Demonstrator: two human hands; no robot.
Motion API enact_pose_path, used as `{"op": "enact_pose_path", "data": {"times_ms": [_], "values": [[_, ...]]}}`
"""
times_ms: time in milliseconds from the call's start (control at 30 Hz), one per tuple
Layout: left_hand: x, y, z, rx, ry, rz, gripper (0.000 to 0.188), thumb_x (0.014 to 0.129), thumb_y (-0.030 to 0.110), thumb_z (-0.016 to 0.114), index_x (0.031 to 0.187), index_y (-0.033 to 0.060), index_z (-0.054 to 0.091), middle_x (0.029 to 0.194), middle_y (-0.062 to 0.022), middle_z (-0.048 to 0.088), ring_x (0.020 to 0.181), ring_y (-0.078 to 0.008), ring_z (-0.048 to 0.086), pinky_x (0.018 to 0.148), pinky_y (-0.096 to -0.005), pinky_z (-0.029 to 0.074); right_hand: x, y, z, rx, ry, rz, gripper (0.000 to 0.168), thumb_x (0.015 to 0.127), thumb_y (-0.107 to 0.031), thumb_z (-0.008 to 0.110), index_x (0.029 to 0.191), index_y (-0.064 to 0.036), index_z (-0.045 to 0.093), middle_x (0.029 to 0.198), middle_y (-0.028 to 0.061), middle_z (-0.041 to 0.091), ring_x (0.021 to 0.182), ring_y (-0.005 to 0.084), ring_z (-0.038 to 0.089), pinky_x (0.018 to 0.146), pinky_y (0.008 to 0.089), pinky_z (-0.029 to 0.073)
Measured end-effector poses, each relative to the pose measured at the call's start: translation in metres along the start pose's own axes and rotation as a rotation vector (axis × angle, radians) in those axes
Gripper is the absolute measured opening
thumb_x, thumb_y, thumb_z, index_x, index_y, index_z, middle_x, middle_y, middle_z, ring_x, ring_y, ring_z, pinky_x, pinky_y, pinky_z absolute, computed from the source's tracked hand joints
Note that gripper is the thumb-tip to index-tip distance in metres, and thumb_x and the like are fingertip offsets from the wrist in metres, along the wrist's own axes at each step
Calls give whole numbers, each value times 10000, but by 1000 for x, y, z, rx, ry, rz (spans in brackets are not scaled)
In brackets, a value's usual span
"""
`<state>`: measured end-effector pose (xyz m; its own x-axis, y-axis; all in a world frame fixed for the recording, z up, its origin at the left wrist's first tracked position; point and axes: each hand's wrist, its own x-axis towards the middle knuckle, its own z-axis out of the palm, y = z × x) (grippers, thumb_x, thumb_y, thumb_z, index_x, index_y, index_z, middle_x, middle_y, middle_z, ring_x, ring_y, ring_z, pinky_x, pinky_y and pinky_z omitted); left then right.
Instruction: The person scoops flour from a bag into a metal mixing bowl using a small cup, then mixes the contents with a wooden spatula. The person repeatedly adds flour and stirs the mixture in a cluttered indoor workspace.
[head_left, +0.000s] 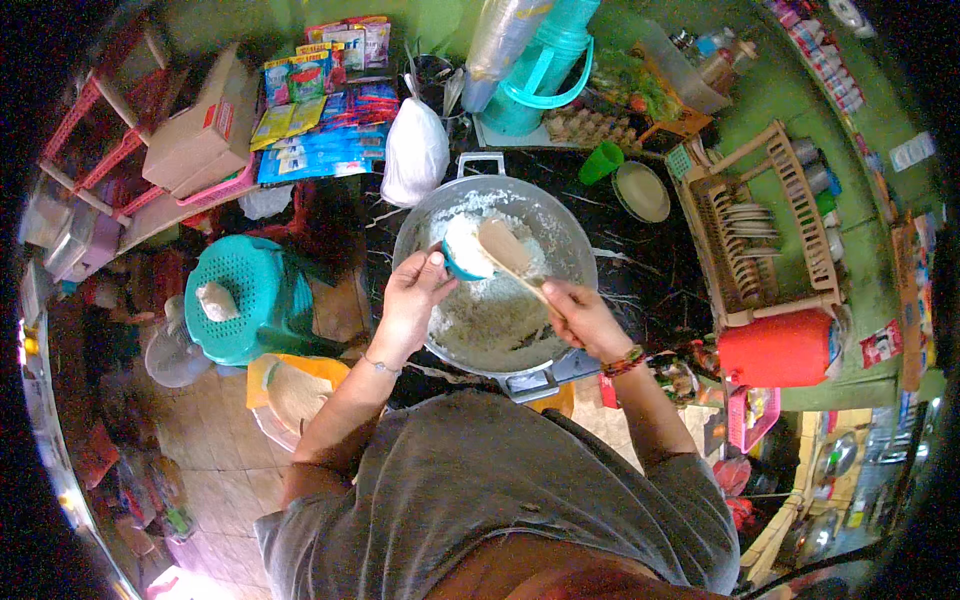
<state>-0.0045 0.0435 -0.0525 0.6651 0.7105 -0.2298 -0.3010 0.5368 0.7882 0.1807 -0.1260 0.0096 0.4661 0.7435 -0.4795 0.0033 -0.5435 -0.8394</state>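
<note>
A large metal pot (499, 341) with two handles stands before me on a dark marbled counter. White, rice-like food (501, 201) clings to its inner wall and lies inside it. My left hand (417, 289) grips the rim of a small teal bowl (460, 271), held over the pot and heaped with the white food. In my right hand (583, 313) is a wooden paddle (504, 246) by its handle. The paddle's broad blade rests at the food in the bowl, partly overlapping it in the view. Part of the pot's floor is hidden by bowl and paddle.
A white plastic bag (416, 154) stands beyond the pot's left side, near hanging sachets (322, 150). Teal stools (259, 300) are at left. Behind the pot is a teal jug (517, 101). A green cup (600, 163), a plate (641, 192) and a dish rack (799, 217) are at right.
</note>
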Motion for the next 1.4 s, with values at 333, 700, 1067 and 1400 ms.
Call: {"op": "enact_pose_path", "data": {"times_ms": [333, 700, 1067, 1400], "values": [[12, -7, 1, 26, 118, -64, 244, 958, 261, 539, 791, 83, 531, 791, 26, 482, 761, -92, 497, 835, -319, 469, 5, -9, -12, -387, -49, -226, 405, 954, -369, 486, 1125, -30, 628, 698, 82, 630, 616, 199, 594, 577, 341, 468], [26, 1, 23, 310, 238, 51, 226, 939, 215, 558, 836, 14, 569, 752, -34, 546, 696, -156, 534, 667, -285, 445, -7, 8, -4, -610, 150, -313, 400, 919, -367, 525, 1112, -34, 631, 899, 232, 650, 810, 373, 648, 697, 389, 498], [80, -52, -10, 1952, -810, 155, 132, 829, 116, 557, 856, 26, 650, 964, -164, 613, 936, -347, 583, 800, -434, 488, -7, 21, -40, -544, 328, -506, 362, 806, -120, 676, 1143, -12, 604, 857, 163, 672, 702, 242, 650, 643, 308, 497], [42, 19, 76, 1542, -500, 805, 316, 684, 95, 690, 998, 91, 656, 1084, -126, 500, 1035, -308, 500, 869, -408, 441, -5, 17, -17, -625, 368, -481, 211, 748, -101, 709, 913, -3, 622, 797, 170, 669, 734, 282, 672, 652, 341, 524]]}}
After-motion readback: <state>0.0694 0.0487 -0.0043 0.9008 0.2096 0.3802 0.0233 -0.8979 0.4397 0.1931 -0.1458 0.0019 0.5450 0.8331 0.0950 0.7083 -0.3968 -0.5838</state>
